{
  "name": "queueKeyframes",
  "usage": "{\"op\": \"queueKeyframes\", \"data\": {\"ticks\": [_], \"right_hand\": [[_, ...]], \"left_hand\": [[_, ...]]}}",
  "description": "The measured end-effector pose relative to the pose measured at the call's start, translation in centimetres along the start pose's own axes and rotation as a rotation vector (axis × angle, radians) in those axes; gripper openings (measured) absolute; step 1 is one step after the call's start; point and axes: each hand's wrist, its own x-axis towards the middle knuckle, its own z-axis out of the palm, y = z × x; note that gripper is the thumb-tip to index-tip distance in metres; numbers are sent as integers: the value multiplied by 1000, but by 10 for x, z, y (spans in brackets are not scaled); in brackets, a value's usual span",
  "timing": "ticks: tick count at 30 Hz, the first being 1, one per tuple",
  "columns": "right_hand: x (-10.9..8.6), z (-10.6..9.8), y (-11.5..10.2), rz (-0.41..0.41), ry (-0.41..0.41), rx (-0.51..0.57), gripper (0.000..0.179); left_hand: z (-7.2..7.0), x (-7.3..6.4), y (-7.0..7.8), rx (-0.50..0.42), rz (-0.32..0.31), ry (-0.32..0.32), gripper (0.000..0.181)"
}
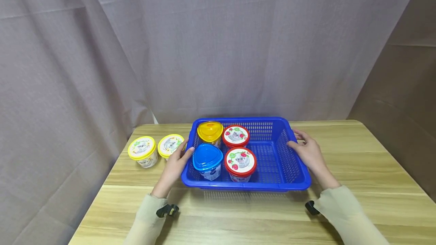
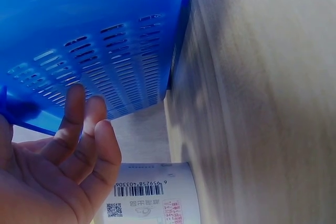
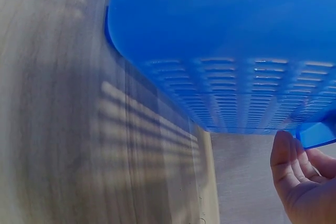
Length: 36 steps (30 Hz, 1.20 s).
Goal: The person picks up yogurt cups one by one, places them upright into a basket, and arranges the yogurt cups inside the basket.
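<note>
A blue plastic basket (image 1: 265, 161) with slotted walls lies between my two hands. My left hand (image 1: 175, 166) holds its left rim, thumb on top, fingers curved outside the slotted wall in the left wrist view. My right hand (image 1: 309, 155) grips the right rim, with the thumb over the edge and fingertips (image 3: 283, 142) under the lip. Inside, toward the left, stand a tub with a yellow domed lid (image 1: 210, 131), one with a blue domed lid (image 1: 207, 158), and two red-lidded tubs, one behind (image 1: 235, 136) and one in front (image 1: 240, 161).
Left of the basket, two yellow-lidded tubs stand on the wooden table (image 1: 231, 222): an outer tub (image 1: 143, 150) and an inner tub (image 1: 170, 144), the latter right beside my left hand. A grey curtain (image 1: 218, 48) hangs behind the table's back edge.
</note>
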Motion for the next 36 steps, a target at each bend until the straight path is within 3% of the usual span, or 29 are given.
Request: {"op": "queueKeyframes", "data": {"ticks": [7,16,22,30,36], "right_hand": [[-1,1,-2,-2,-27,10,63],[1,4,-2,-7,-13,-4,62],[0,4,-2,-14,-2,-34,60],[-1,3,0,-17,5,-49,60],[0,0,1,-39,41,-97,59]], "left_hand": [[0,-2,-4,-16,22,50,60],[-5,-3,-3,160,114,153,45],[-9,-5,2,249,160,161,39],[-15,-9,8,301,147,131,35],[-22,-12,3,343,204,172,30]]}}
